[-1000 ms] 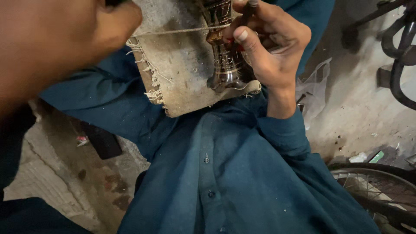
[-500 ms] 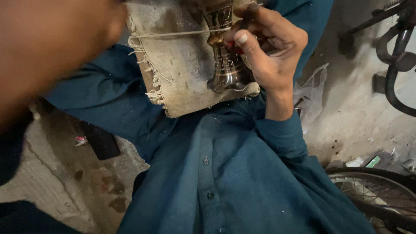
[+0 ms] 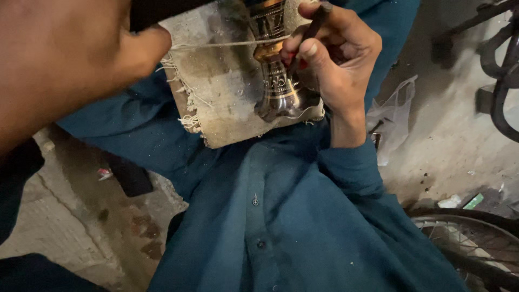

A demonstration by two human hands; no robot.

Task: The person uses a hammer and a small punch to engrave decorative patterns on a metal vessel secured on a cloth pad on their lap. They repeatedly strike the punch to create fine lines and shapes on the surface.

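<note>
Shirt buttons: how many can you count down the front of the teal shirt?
2. One button sits mid-chest on the teal shirt; a second button lies just below it. Others may be hidden by folds or the frayed cloth.

Right hand (image 3: 338,59): my fingers (image 3: 308,51) grip a thin tool against the engraved brass vase (image 3: 278,81).
Left hand (image 3: 70,59): pulls the string (image 3: 227,44) taut.
Vase: lying on frayed cloth (image 3: 221,103).

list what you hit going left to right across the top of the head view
left hand → frayed cloth pad → engraved metal vase → right hand holding a thin tool → plastic bag → dark metal frame
</note>
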